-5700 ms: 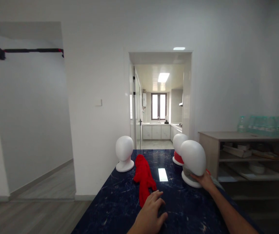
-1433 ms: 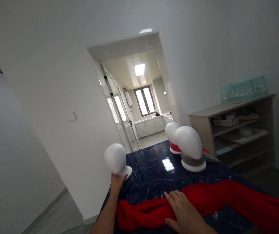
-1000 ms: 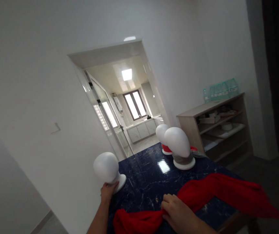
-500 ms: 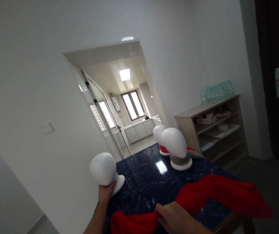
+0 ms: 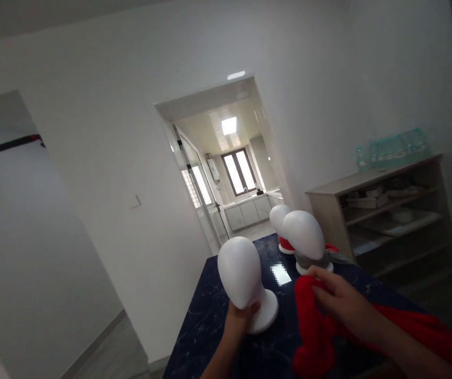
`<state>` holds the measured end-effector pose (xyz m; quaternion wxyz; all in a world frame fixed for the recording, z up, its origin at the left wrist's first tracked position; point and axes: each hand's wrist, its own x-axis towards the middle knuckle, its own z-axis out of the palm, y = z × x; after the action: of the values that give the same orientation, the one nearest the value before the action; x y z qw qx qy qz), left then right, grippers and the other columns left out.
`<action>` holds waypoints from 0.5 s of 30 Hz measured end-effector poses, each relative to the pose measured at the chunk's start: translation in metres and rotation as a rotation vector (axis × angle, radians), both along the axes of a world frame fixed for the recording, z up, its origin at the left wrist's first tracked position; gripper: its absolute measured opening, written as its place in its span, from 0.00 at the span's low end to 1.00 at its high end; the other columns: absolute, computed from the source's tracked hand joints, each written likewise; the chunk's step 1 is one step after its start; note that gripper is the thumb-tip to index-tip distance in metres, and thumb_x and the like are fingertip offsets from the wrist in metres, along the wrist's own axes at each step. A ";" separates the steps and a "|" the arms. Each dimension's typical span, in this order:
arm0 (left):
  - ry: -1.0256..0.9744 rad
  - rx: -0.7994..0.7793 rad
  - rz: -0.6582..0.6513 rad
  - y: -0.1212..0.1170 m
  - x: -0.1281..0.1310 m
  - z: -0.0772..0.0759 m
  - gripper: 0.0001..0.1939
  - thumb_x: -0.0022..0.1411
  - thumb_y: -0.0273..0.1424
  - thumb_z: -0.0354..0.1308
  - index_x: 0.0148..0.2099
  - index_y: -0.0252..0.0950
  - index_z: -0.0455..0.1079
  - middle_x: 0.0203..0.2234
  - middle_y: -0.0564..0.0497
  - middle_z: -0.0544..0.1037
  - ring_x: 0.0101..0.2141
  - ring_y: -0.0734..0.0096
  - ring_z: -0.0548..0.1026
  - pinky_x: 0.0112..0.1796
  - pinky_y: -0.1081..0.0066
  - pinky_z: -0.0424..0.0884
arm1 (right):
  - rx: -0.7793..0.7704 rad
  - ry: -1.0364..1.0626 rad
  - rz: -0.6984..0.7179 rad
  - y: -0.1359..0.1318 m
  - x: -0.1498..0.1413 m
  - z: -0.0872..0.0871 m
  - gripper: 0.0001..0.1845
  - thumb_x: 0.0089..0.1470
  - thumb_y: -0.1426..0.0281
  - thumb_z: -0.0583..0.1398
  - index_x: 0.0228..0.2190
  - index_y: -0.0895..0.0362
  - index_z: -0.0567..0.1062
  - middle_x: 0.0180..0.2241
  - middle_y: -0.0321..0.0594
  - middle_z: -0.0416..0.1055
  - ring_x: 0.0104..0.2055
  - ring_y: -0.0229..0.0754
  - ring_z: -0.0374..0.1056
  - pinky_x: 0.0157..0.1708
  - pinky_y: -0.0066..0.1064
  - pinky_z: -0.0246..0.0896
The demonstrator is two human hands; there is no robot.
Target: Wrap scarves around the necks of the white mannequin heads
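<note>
My left hand (image 5: 240, 313) grips the neck of a white foam mannequin head (image 5: 241, 272), which stands on the dark blue marble table (image 5: 214, 326) near me. My right hand (image 5: 342, 301) is closed on a long red scarf (image 5: 316, 337), holding a bunched part up beside that head. The rest of the scarf trails to the right over the table. Two more white mannequin heads stand farther back: one (image 5: 304, 235) with a grey scarf round its neck, one (image 5: 278, 218) with a red scarf.
A wooden shelf unit (image 5: 387, 216) stands against the right wall with clear containers (image 5: 394, 148) on top. A doorway (image 5: 234, 173) opens into a lit kitchen behind the table. Bare floor lies to the left.
My left hand has pulled the bare mannequin head from the table's far left edge to the middle near me. My right hand has lifted the red scarf off the table beside it.
</note>
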<state>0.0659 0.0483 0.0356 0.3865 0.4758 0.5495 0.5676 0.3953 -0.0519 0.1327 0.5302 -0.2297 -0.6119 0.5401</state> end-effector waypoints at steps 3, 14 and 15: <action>0.119 0.138 -0.003 -0.023 0.028 -0.010 0.43 0.41 0.40 0.80 0.59 0.35 0.72 0.55 0.35 0.80 0.58 0.36 0.76 0.60 0.50 0.71 | -0.033 0.045 -0.043 -0.003 0.032 0.038 0.18 0.62 0.54 0.67 0.41 0.54 0.73 0.29 0.30 0.71 0.27 0.33 0.63 0.27 0.24 0.58; 0.518 0.165 0.283 -0.030 0.072 -0.025 0.40 0.39 0.39 0.73 0.56 0.30 0.73 0.53 0.30 0.80 0.55 0.36 0.78 0.57 0.52 0.74 | -0.061 0.004 -0.042 -0.004 0.067 0.075 0.20 0.58 0.53 0.69 0.44 0.52 0.74 0.32 0.33 0.75 0.26 0.35 0.68 0.25 0.25 0.64; 0.503 0.159 0.261 -0.034 0.068 -0.028 0.41 0.38 0.38 0.73 0.57 0.31 0.73 0.54 0.31 0.80 0.57 0.36 0.77 0.58 0.53 0.73 | -0.055 -0.014 -0.038 -0.004 0.065 0.075 0.20 0.59 0.53 0.69 0.43 0.53 0.74 0.30 0.32 0.74 0.25 0.34 0.66 0.23 0.24 0.61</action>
<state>0.1339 0.0143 0.0081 0.1232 0.5557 0.6385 0.5180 0.4607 -0.0562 0.2077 0.5295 -0.2595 -0.5959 0.5451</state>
